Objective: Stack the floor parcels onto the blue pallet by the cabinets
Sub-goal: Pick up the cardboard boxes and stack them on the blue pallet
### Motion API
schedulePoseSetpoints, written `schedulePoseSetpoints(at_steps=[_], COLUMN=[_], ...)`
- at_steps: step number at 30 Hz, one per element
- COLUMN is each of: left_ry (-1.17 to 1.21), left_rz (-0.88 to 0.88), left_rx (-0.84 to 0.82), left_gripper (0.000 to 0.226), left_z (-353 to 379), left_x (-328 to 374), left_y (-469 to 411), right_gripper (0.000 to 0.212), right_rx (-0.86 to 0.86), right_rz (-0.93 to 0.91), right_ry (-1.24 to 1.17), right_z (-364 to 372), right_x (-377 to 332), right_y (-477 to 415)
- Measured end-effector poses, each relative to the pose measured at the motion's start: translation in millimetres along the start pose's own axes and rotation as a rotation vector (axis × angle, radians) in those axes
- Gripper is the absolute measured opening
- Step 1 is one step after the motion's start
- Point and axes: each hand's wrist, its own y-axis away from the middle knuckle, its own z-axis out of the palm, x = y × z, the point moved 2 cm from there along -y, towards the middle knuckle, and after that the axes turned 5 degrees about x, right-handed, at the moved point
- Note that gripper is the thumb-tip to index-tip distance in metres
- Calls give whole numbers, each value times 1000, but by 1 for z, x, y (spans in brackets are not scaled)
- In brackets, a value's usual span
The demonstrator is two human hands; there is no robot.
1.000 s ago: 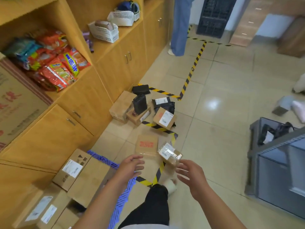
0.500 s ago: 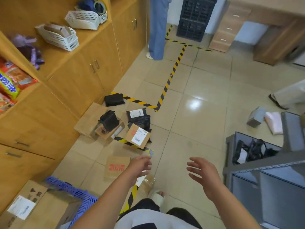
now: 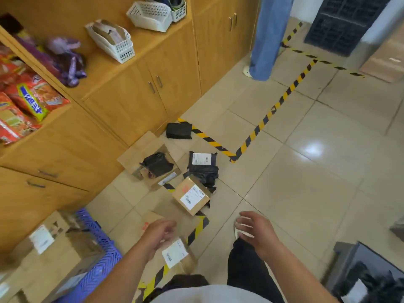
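lower than before, left hand reaches over the small labelled parcel on the floor near the blue pallet, fingers too blurred to read; right hand spreads, ready to flank it.

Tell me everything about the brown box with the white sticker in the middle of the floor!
The brown cardboard box is small and closed. A white shipping label with printed lines and a barcode covers part of its top, with a reddish mark beside it. The box sits askew to the tiles on the tiled floor, partly over the yellow-and-black tape, with its far side against a crumpled black mailer bag.
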Motion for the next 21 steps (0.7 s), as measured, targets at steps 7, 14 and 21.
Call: schedulePoseSetpoints(at_steps=[7, 14, 21], left_ry=[-118, -271, -348], left_rz=[-158, -226, -166], left_rx=[119, 93, 108], left_gripper=[24, 23, 53], left_z=[14, 55, 94], left_x=[-1, -17, -17], left_y=[-18, -127, -322], right_gripper=[20, 29, 33], right_rx=[-20, 62, 169], right_rz=[146, 307, 419], right_ry=[196, 430, 389], right_z=[1, 34, 98], right_x=[-65, -38, 29], right_y=[-100, -208, -352])
